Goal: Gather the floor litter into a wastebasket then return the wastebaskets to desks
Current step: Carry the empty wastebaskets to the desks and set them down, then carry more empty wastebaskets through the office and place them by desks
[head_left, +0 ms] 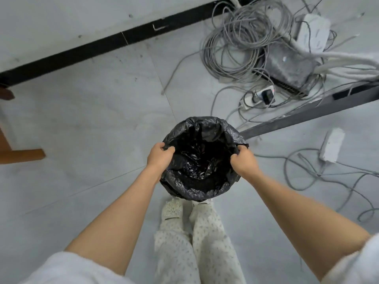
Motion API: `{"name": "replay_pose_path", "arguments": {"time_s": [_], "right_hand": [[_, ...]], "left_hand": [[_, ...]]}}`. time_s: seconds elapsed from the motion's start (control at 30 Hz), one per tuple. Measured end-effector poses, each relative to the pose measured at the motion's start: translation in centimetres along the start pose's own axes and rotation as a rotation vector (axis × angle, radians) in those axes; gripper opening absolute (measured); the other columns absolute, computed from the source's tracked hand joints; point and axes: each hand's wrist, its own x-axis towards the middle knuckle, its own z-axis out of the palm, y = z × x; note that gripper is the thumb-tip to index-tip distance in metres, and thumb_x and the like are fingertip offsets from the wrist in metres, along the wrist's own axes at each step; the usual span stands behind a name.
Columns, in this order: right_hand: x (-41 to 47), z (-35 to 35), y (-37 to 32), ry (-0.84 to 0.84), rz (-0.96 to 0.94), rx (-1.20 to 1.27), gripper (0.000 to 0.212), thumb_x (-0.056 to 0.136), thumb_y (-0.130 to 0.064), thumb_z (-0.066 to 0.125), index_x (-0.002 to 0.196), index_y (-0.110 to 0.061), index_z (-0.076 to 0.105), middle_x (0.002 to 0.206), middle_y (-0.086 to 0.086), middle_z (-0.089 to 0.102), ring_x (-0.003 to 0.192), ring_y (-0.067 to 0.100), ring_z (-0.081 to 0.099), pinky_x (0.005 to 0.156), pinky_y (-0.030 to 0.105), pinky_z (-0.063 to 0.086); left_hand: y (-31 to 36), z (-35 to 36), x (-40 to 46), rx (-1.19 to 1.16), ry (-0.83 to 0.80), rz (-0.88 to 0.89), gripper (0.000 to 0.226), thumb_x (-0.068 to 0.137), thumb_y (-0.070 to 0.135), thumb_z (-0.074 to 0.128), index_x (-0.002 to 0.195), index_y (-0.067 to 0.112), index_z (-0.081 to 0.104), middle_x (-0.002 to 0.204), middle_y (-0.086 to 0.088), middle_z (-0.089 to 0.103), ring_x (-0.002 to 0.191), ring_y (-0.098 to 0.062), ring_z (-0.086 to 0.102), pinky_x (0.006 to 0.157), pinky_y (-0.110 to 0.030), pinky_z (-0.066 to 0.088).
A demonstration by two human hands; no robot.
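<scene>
Round wastebasket with a crinkly black bag inside, held up over the grey floor, right in the middle and just past the feet. Left hand on the left rim, fingers curled tight on the bag's edge. Right hand on the right rim, fingers clamped on the bag's edge too. Dark inside the bag, too dark to tell what lies in there. Spotted white trousers and a sparkly shoe near, below the basket. Far right, a big tangle of grey cables, a power strip and a dusty grey box. Grey metal bar on the right. Brown wooden leg on the left. Black strip along the far wall.
</scene>
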Motion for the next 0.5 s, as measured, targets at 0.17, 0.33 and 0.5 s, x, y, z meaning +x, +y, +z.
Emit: {"name": "replay_pose_path", "arguments": {"time_s": [0.17, 0.33, 0.5], "right_hand": [[-10.7, -6.5, -3.2, -0.098, -0.104, 0.096, 0.046, 0.094, -0.013, 0.035, 0.137, -0.009, 0.047, 0.135, 0.012, 0.056, 0.124, 0.028, 0.051, 0.100, 0.030, 0.040], [-23.2, -11.1, -1.6, -0.041, -0.139, 0.376, 0.041, 0.095, -0.011, 0.033, 0.131, -0.005, 0.052, 0.124, 0.016, 0.062, 0.111, 0.030, 0.058, 0.092, 0.036, 0.047], [-33.2, -11.1, 6.8, 0.036, 0.047, 0.680, 0.038, 0.096, -0.006, 0.033, 0.128, 0.001, 0.053, 0.104, 0.016, 0.062, 0.091, 0.021, 0.054, 0.083, 0.031, 0.046]], "left_hand": [[5.3, -2.9, -11.2, 0.323, -0.131, 0.233, 0.045, 0.093, 0.028, 0.052, 0.135, 0.012, 0.047, 0.135, -0.007, 0.054, 0.125, -0.024, 0.050, 0.105, -0.033, 0.038], [8.0, -2.7, -23.2, 0.636, -0.220, 0.460, 0.042, 0.094, 0.029, 0.051, 0.133, 0.014, 0.049, 0.132, -0.006, 0.057, 0.121, -0.024, 0.054, 0.098, -0.031, 0.041], [6.9, 1.1, -33.2, 0.868, -0.352, 0.626, 0.041, 0.094, 0.030, 0.050, 0.132, 0.014, 0.050, 0.130, -0.006, 0.059, 0.120, -0.022, 0.054, 0.097, -0.030, 0.042]]}}
